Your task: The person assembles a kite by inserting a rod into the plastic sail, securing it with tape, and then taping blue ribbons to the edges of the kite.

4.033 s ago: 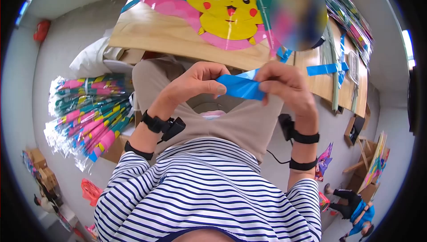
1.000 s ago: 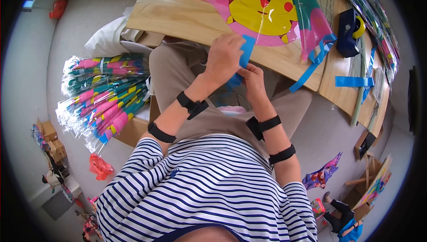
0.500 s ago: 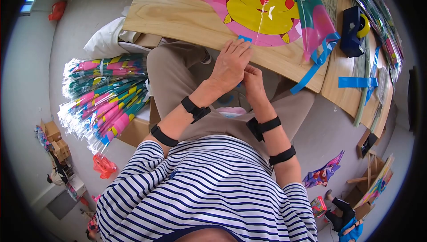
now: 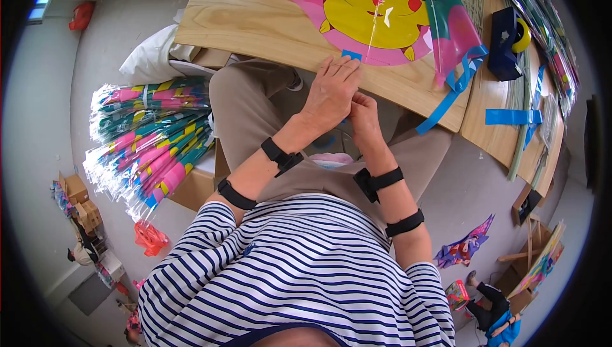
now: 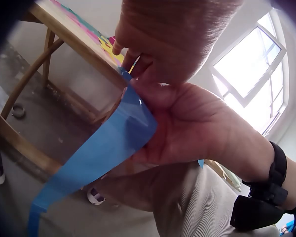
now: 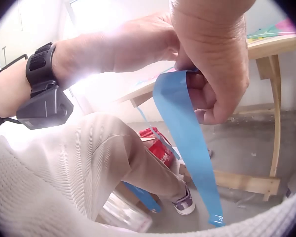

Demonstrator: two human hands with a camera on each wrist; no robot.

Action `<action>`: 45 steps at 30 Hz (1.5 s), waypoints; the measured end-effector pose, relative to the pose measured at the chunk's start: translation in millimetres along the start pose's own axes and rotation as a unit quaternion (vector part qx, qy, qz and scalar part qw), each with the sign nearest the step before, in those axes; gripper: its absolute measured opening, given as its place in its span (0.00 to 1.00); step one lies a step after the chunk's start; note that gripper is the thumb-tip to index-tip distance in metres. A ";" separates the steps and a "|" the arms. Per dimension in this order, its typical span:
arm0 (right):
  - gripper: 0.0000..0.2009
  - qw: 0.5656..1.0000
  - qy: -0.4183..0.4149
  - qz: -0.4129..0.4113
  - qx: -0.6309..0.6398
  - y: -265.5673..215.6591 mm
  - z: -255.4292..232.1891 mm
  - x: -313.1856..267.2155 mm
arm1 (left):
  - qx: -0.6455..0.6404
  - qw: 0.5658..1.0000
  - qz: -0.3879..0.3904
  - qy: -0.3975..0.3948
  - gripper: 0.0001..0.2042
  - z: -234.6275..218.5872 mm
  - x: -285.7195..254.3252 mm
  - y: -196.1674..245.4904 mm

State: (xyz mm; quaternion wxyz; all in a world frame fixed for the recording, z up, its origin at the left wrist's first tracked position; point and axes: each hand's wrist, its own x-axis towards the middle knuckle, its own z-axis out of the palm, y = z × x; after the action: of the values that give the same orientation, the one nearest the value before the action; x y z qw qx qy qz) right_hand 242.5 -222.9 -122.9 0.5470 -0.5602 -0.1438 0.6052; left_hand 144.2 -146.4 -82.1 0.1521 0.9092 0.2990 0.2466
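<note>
My left hand (image 4: 331,89) reaches to the front edge of the wooden table (image 4: 255,31). Its fingers hold a blue plastic ribbon (image 6: 185,133), one end of which shows past the fingertips on the tabletop. Close beside and below, my right hand (image 4: 364,121) grips the same ribbon between curled fingers and thumb. From there a long, wide length hangs down below the table edge, plain in both wrist views. Just beyond the left fingertips lies a kite-like printed sheet (image 4: 376,19) with a yellow cartoon figure on pink and green. Part of the ribbon is hidden under both hands.
Another blue ribbon (image 4: 446,108) trails off the sheet's right corner. A dark tape dispenser (image 4: 503,47) with yellow tape stands to the right, near bundled packed sheets (image 4: 545,35). Further bundles (image 4: 150,137) lie at left. Behind me at right is another person (image 4: 500,318).
The ribbon's end has gone from standing up above my left hand to lying on the table edge, and the left hand has lowered over it. Since half a second ago, both hands have stayed nearly still.
</note>
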 end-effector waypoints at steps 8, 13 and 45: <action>0.08 1.000 0.002 0.000 0.002 -1.0 0.6 -1.6 | 0.008 1.000 0.000 -0.007 0.18 0.8 0.2 1.2; 0.08 1.000 0.002 0.001 0.005 2.2 -1.3 0.4 | 0.015 1.000 0.002 -0.010 0.18 1.9 -0.2 1.0; 0.23 0.607 0.106 -0.405 -0.676 -65.0 -24.8 16.6 | 0.060 0.998 -0.001 -0.017 0.19 6.4 -7.2 2.5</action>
State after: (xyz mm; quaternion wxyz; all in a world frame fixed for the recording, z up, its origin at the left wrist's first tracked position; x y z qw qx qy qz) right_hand 299.5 -196.7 -88.6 0.2135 -0.7159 -0.6647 -0.0109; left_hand 143.8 -153.6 -88.9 0.1025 0.9204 0.3119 0.2122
